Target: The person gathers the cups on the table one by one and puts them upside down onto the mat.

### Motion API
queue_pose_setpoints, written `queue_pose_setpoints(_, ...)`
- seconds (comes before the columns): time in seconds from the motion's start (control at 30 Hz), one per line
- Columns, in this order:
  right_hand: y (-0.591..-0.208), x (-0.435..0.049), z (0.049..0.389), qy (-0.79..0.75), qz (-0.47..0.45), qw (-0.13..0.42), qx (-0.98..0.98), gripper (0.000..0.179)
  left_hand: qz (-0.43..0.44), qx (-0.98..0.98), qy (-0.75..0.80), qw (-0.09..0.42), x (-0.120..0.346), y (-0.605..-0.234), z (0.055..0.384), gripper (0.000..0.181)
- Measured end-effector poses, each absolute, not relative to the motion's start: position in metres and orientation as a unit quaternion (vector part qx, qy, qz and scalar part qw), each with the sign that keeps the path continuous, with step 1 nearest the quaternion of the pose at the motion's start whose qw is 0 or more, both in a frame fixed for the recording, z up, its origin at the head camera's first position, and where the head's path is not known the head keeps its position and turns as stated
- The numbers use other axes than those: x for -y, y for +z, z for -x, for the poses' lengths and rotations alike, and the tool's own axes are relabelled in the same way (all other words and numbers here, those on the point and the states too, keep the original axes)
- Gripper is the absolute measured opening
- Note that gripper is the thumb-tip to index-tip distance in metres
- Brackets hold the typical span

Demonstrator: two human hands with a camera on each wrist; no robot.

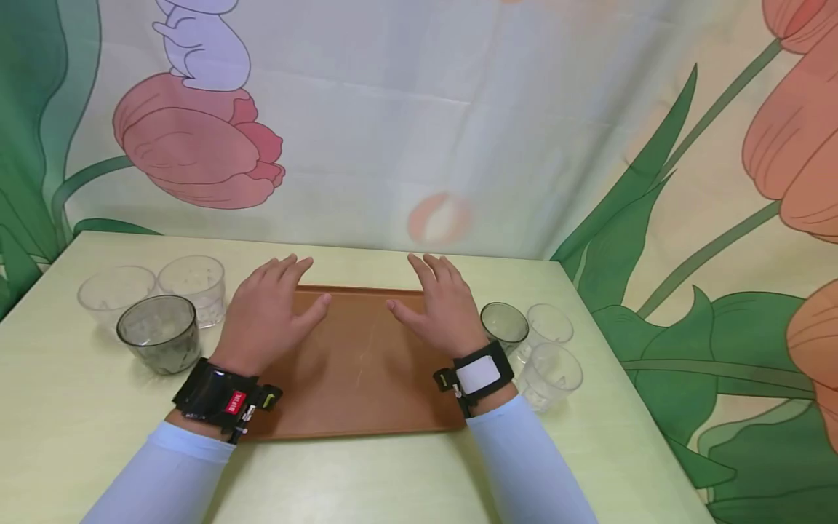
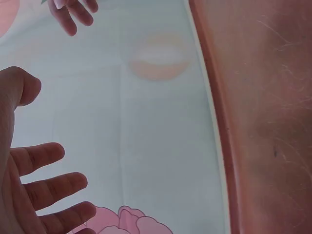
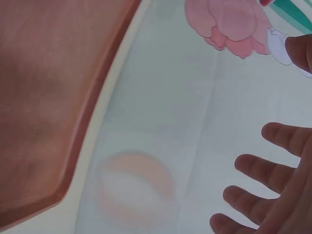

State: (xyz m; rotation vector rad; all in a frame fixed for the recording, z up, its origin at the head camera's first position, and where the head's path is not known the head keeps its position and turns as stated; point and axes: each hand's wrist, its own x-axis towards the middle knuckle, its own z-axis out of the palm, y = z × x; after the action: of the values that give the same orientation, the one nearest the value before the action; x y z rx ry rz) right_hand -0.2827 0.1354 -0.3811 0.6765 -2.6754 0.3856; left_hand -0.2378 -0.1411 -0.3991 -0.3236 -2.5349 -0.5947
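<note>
Both hands hover over a brown rectangular tray (image 1: 360,364), palms facing each other, with nothing in them. My left hand (image 1: 265,316) is above the tray's left side, its fingers spread and thumb pointing inward. Over the right side, my right hand (image 1: 441,309) mirrors it, fingers apart. In the left wrist view the left fingers (image 2: 53,190) are loosely extended beside the tray's rim (image 2: 217,112). The right wrist view has the right fingers (image 3: 265,170) likewise relaxed, away from the tray edge (image 3: 95,105).
Left of the tray stand a grey glass (image 1: 160,342) and two clear glasses, one (image 1: 193,287) behind it. On the right are a smaller grey glass (image 1: 504,324) and two clear ones, the nearer (image 1: 550,375) close to the right wrist. A printed curtain (image 1: 366,131) hangs behind the table.
</note>
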Motion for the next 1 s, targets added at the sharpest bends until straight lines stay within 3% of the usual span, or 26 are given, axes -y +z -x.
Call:
queue_pose_setpoints(0.5,-0.357,-0.133,0.270,0.206,-0.306,0.294,0.882,0.055,0.170,0.894,-0.252,0.328,0.140,-0.368,0.222,0.055)
queue_pose_setpoints(1.0,-0.346,-0.145,0.256,0.218,-0.329,0.317,0.863,0.053,0.194,0.883,-0.253,0.345,0.134,-0.356,0.210,0.057)
